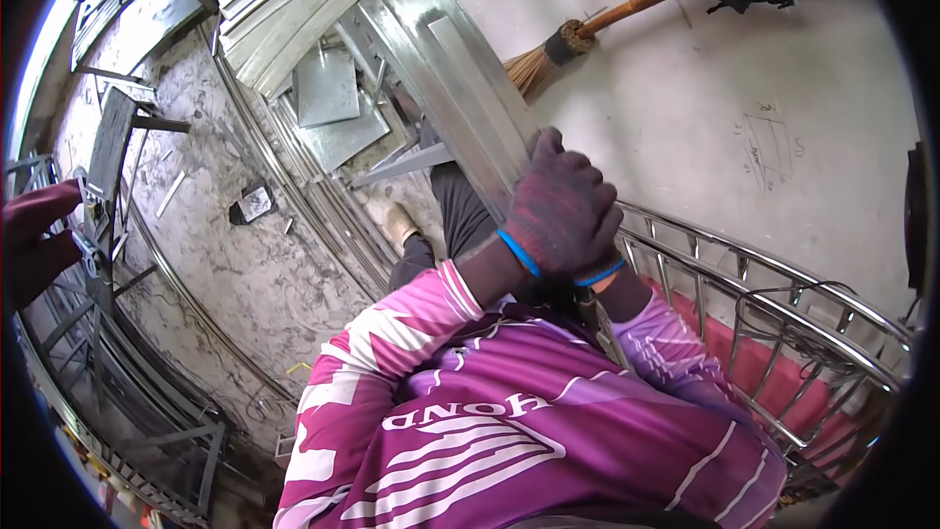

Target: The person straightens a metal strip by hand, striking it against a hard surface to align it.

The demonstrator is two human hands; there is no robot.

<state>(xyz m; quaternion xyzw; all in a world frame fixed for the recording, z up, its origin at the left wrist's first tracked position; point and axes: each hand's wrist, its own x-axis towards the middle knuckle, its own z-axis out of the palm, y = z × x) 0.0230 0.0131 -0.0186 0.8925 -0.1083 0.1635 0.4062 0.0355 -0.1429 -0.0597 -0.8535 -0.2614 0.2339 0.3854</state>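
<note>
My left hand (pixel 560 204), in a dark red-black glove with a blue cuff, is closed with its fingers curled. It lies over my right hand (pixel 609 233), whose matching glove and blue cuff show only at the side; its fingers are hidden. Both hands meet in front of my chest, and I cannot tell what is inside their grip. A long flat metal bar (pixel 477 83) runs up and left from the left hand, which overlaps its near end. Beneath it lies a wider shiny metal channel (pixel 403 15).
Curved metal slats (pixel 284 10) are stacked at the top. Metal sheets (pixel 328 88) and long profiles lie on the stained floor (pixel 211 245). A straw broom (pixel 558 47) rests on the pale surface. A chrome rail (pixel 754 260) stands right. A maroon-gloved hand (pixel 39 230) shows at the left edge.
</note>
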